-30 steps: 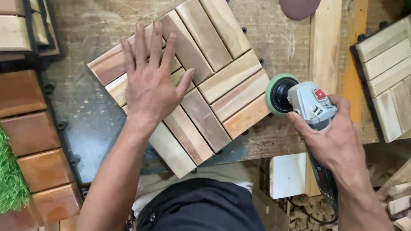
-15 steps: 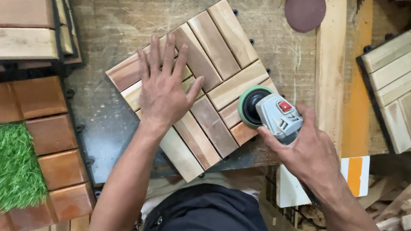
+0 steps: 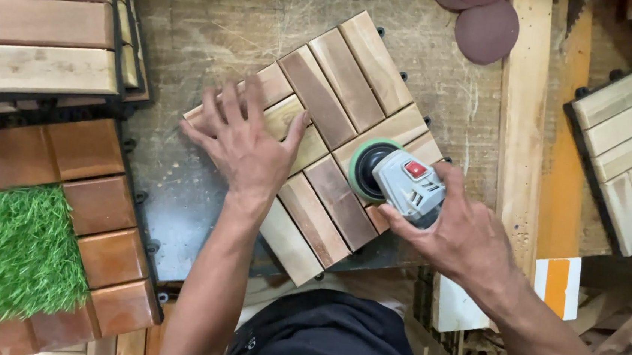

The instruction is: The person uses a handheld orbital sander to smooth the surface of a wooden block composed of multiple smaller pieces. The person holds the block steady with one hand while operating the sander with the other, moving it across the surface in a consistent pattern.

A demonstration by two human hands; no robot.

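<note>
We're working over a scuffed, scratched grey-brown surface [image 3: 214, 34], dusty and worn. Stacked slatted tiles [image 3: 39, 24] are sitting at the upper left, pale and reddish slats on black plastic bases. Below them, reddish-brown tiles [image 3: 92, 205] are running down the left edge, with a patch of green artificial turf [image 3: 5, 254] lying on top. Dark maroon sanding discs [image 3: 485, 29] are lying at the top, just right of centre. A long wooden plank [image 3: 523, 126] is running top to bottom beside an orange strip. Another pale slatted tile [image 3: 629, 157] is sitting at the far right. Wood offcuts [image 3: 618, 344] are piling up at the lower right, off the surface.

The wooden deck tile [image 3: 319, 133] is lying flat mid-surface, rotated like a diamond. Its slats are running in alternating blocks, mixed pale tan and darker brown, with black base tabs showing along the edges.

Our left hand [image 3: 247, 149] is pressing flat on the tile's left part, fingers [image 3: 220, 110] spread wide, gripping nothing, just bearing down.

Our right hand [image 3: 465, 238] is wrapping around the grey sander [image 3: 398, 180], fingers closed on its body. A red switch is showing on top. Its green-rimmed black pad is sitting on the tile's right side, over the slats near the right corner.
</note>
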